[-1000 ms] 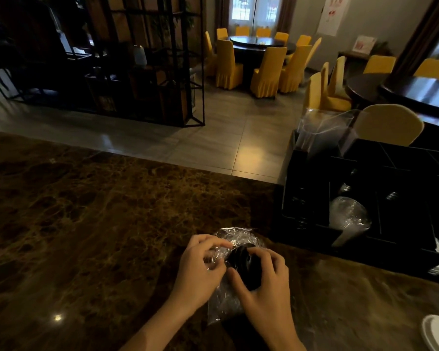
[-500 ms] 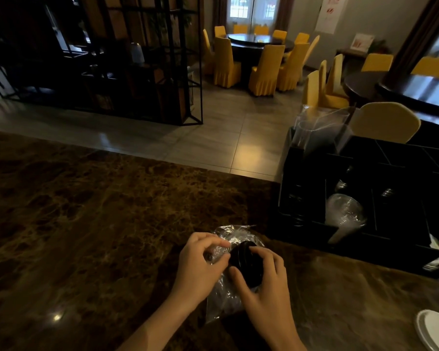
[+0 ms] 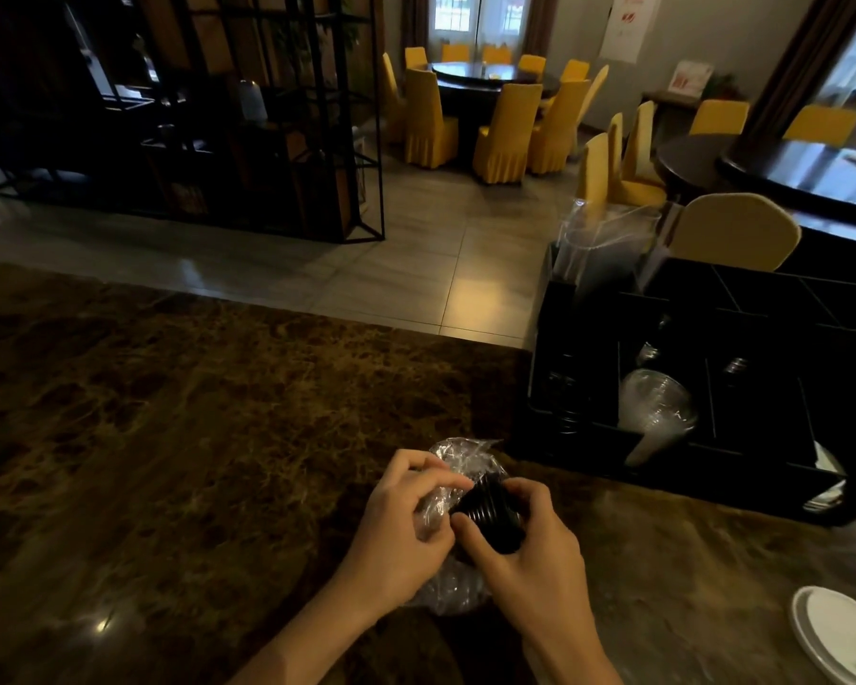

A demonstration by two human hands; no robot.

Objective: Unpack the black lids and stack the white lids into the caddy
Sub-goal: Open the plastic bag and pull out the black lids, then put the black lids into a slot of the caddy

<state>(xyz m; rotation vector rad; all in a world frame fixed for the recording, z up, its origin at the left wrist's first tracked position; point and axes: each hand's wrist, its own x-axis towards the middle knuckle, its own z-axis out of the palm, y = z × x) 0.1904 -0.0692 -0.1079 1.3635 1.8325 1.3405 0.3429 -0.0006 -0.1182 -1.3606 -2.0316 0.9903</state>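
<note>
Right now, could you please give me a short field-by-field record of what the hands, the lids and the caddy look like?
surface: dark marbled counter
left hand: pinching the clear plastic wrap
right hand: gripping the stack of black lids
black lids: partly out of the wrap, held over the counter
caddy: black, divided into compartments, at the right
caddy contents: clear plastic cups in one front compartment
white lids: on the counter at the lower right, not in the caddy

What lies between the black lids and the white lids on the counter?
Only the right hand, then bare marble counter, between black lids and white lids, head view.
</note>
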